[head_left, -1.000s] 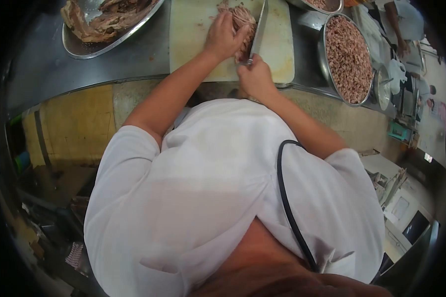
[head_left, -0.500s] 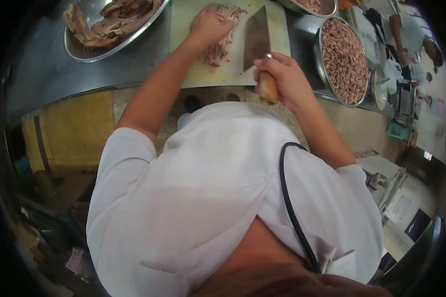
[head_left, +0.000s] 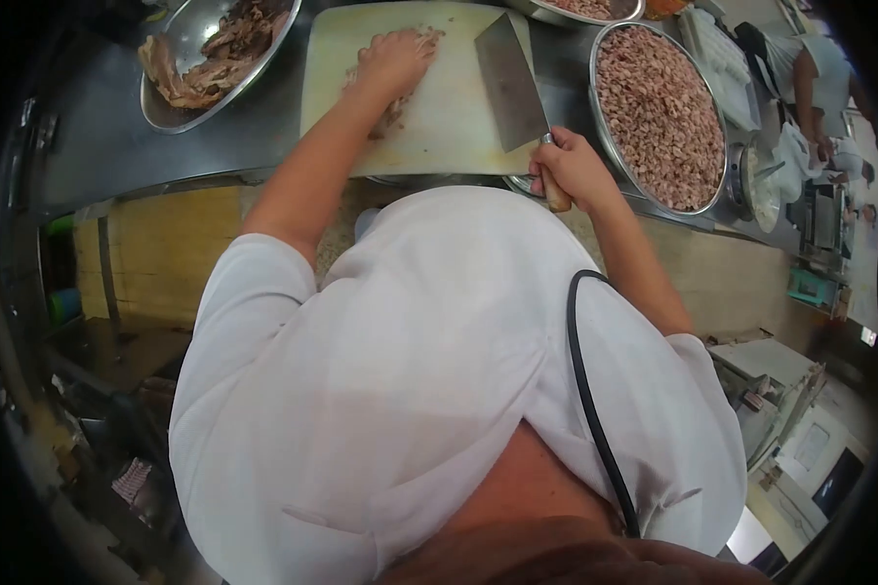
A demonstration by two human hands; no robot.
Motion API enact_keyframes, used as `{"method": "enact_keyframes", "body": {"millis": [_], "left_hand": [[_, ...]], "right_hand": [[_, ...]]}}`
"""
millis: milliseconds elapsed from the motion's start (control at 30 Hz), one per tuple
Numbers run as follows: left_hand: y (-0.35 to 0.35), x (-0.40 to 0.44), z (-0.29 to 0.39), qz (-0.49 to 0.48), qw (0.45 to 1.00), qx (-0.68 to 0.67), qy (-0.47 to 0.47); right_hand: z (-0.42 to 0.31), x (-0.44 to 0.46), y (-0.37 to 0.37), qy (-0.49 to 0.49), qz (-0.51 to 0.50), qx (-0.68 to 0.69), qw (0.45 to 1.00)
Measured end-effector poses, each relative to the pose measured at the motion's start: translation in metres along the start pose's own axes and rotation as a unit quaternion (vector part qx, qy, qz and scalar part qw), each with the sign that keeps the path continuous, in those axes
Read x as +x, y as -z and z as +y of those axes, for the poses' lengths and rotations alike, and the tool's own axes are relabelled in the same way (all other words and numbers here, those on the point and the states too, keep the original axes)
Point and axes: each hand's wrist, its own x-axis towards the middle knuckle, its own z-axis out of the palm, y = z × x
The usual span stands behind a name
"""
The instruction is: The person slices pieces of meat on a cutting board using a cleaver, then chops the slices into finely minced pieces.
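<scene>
My right hand (head_left: 576, 168) is closed around the wooden handle of a cleaver (head_left: 513, 86). The broad blade points away from me, over the right side of a pale cutting board (head_left: 449, 136). On the board's left half, my left hand (head_left: 395, 64) lies over a small pile of shredded meat (head_left: 390, 119). Its fingers look spread across the shreds, though the fingertips are partly hidden. Meat shows above and below that hand, apart from the blade.
Left of the board, a metal bowl (head_left: 178, 39) holds large cooked meat pieces. To the right, a metal bowl (head_left: 596, 107) is heaped with chopped meat, and another bowl (head_left: 637, 10) sits behind it. Co-workers (head_left: 800, 73) stand farther right.
My left hand has shifted over the meat, with its fingers more spread. The cleaver has turned and moved toward the board's right edge. The view has shifted a little.
</scene>
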Motion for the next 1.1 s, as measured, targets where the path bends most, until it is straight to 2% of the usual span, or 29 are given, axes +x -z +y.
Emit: {"method": "enact_keyframes", "body": {"millis": [67, 133, 233, 267, 333, 367, 433, 467, 533, 567, 633, 667, 733, 867, 933, 1067, 1100], "left_hand": [[0.0, -0.004, -0.002, -0.016, 0.999, 0.014, -0.028], [-0.008, -0.008, -0.006, 0.014, 0.991, 0.056, -0.117], [-0.001, -0.017, 0.002, 0.021, 0.987, 0.042, -0.153], [0.003, -0.018, 0.007, 0.018, 0.987, 0.047, -0.152], [0.033, -0.027, 0.033, -0.088, 0.993, 0.029, -0.073], [0.028, -0.021, 0.035, -0.089, 0.993, 0.031, -0.072], [0.015, -0.005, 0.034, -0.092, 0.995, 0.021, 0.023], [0.009, -0.001, 0.035, -0.093, 0.995, 0.022, 0.023], [-0.003, 0.004, 0.041, -0.013, 0.999, 0.051, 0.011], [-0.007, 0.007, 0.042, -0.014, 0.999, 0.051, 0.008], [-0.015, 0.017, 0.038, 0.059, 0.99, 0.067, -0.111], [-0.017, 0.024, 0.036, 0.059, 0.99, 0.065, -0.113], [-0.011, 0.036, 0.037, -0.028, 0.983, 0.103, -0.148], [-0.002, 0.038, 0.031, -0.051, 0.987, 0.108, -0.11], [0.009, 0.028, 0.028, -0.076, 0.996, 0.012, -0.045], [0.012, 0.02, 0.024, -0.089, 0.993, -0.082, 0.008], [0.001, 0.018, 0.023, -0.043, 0.996, -0.08, 0.02]], "right_hand": [[0.015, 0.004, 0.015, -0.002, 0.005, -0.007, 1.0], [0.027, 0.01, 0.025, -0.007, 0.022, -0.043, 0.999], [0.03, 0.008, 0.034, 0.016, 0.008, -0.093, 0.995], [0.036, 0.012, 0.038, 0.015, 0.004, -0.089, 0.996], [0.047, 0.021, 0.043, 0.028, -0.002, -0.084, 0.996], [0.049, 0.022, 0.046, 0.027, -0.004, -0.083, 0.996], [0.047, 0.026, 0.05, 0.034, -0.009, -0.118, 0.992], [0.044, 0.025, 0.049, 0.035, -0.009, -0.116, 0.993], [0.036, 0.02, 0.049, 0.059, 0.005, -0.133, 0.989], [0.034, 0.022, 0.049, 0.058, 0.007, -0.131, 0.99], [0.032, 0.026, 0.047, 0.043, 0.009, -0.16, 0.986], [0.034, 0.029, 0.045, 0.042, 0.011, -0.161, 0.986], [0.041, 0.037, 0.043, 0.088, 0.036, -0.188, 0.978], [0.042, 0.041, 0.043, 0.088, 0.055, -0.232, 0.967], [0.023, 0.028, 0.039, 0.105, 0.067, -0.248, 0.961], [0.01, 0.031, 0.028, 0.147, 0.072, -0.313, 0.936], [0.002, 0.029, 0.024, 0.165, 0.072, -0.325, 0.929]]}}
